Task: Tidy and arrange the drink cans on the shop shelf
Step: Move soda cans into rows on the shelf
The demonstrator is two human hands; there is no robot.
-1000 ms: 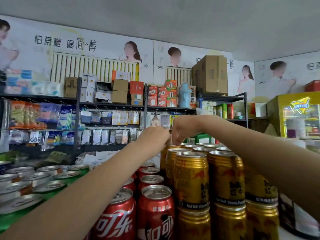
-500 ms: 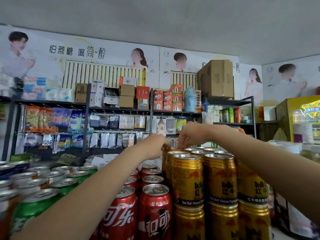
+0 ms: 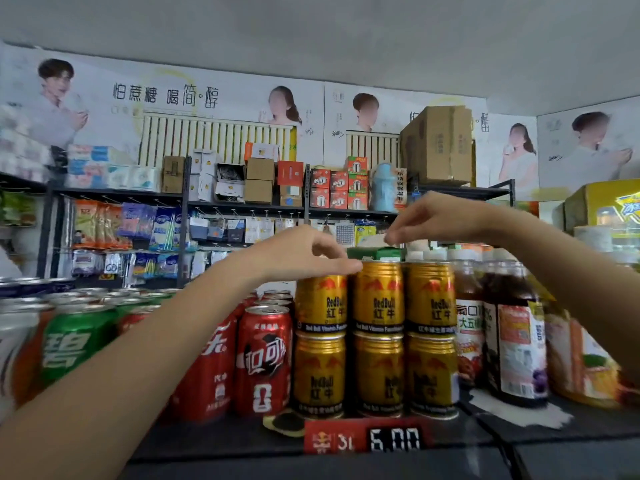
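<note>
The gold cans (image 3: 379, 296) stand two high in neat columns at the shelf (image 3: 242, 441) front, between red cola cans (image 3: 263, 358) and dark juice bottles (image 3: 512, 334). Since a second ago we have drawn both hands back from deep among the can tops; the stacking there looks settled. Our left hand (image 3: 298, 252) rests loose fingertips on a top can's rim, grip empty; our right hand (image 3: 436, 220) hovers above, fingers loosely curled, holding nothing. Behind, stocked racks (image 3: 242, 206) line a postered wall (image 3: 166, 98).
</note>
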